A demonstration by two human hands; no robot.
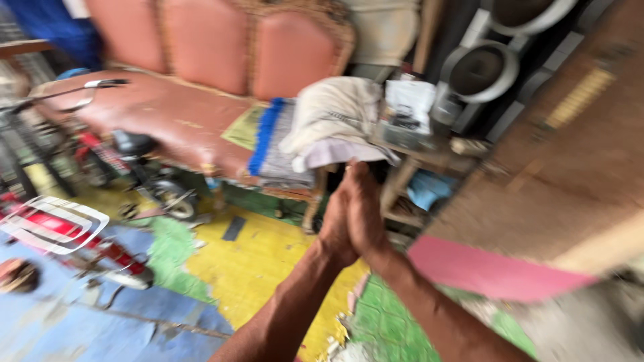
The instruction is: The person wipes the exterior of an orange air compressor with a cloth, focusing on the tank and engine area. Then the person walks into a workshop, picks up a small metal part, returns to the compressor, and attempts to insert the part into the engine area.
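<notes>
My left hand (337,224) and my right hand (367,211) are pressed flat together, palm against palm, fingers pointing up and away from me. Nothing is visible between them. They hover in front of a worn pink sofa (181,114) that carries a folded blue-edged cloth (275,144) and a heap of pale cloth (335,117). The view is blurred by motion.
A small red bicycle (64,231) and a dark ride-on toy (144,174) stand at the left on a patchy blue, green and yellow floor (255,258). A wooden side table (429,161) holds a plastic bag. A brown board with a pink edge (496,271) fills the right.
</notes>
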